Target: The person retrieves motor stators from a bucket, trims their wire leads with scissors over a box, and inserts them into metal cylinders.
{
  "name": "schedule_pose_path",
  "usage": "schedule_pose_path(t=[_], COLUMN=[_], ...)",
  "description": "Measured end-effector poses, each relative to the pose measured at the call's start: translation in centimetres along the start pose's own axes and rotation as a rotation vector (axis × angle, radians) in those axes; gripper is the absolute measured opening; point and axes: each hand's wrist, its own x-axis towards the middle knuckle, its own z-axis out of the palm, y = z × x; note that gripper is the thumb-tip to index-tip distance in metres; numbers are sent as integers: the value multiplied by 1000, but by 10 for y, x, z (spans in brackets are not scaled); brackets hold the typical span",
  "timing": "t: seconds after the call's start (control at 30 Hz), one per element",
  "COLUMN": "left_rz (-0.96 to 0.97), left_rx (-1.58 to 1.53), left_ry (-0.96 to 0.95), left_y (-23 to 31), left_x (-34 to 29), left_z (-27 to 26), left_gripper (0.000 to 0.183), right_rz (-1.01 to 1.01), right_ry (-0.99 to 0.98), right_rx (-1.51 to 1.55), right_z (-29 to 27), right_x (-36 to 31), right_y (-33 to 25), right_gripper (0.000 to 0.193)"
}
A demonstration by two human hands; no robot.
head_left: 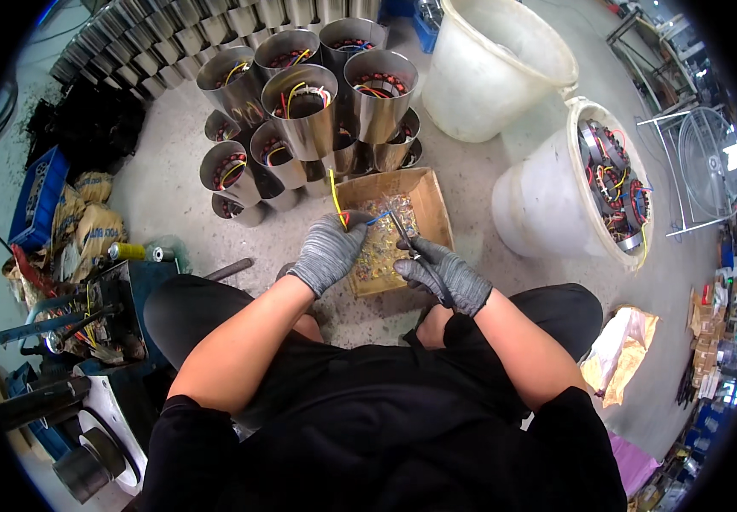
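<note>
In grey knitted gloves, both hands are raised over an open brown box [433, 206] with many small coloured wire scraps on its bottom. My left hand [332, 252] is closed on a bundle of wires; a yellow wire [335, 192] sticks up from it, with red at the fingertips. A blue wire [379, 218] runs from these fingers toward my right hand. My right hand [447, 275] is wrapped round black-handled scissors [399, 227], their blades pointing up and left at the blue wire's end. Whether the blades touch it I cannot tell.
Stacked metal cylinders [300, 107] with coloured wires inside stand beyond the box. To the right are a white tub [479, 94] and a tipped white tub [543, 200] full of wound stators [616, 183]. At left stands a dark machine [134, 294]; a metal rod [232, 269] lies nearby.
</note>
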Motion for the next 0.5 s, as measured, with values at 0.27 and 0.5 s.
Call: schedule_pose_path(t=[0.27,0.5], left_rz=[-126,-88], left_rx=[-24,178], left_ry=[-83,-167], left_y=[27,18], left_x=[-11,-4], left_z=[-1,1], left_gripper=[25,25], right_rz=[159,183], right_ry=[7,-135], right_rx=[87,357], right_z=[2,-5], right_x=[-2,3], right_y=[-19,14], right_gripper=[37,25])
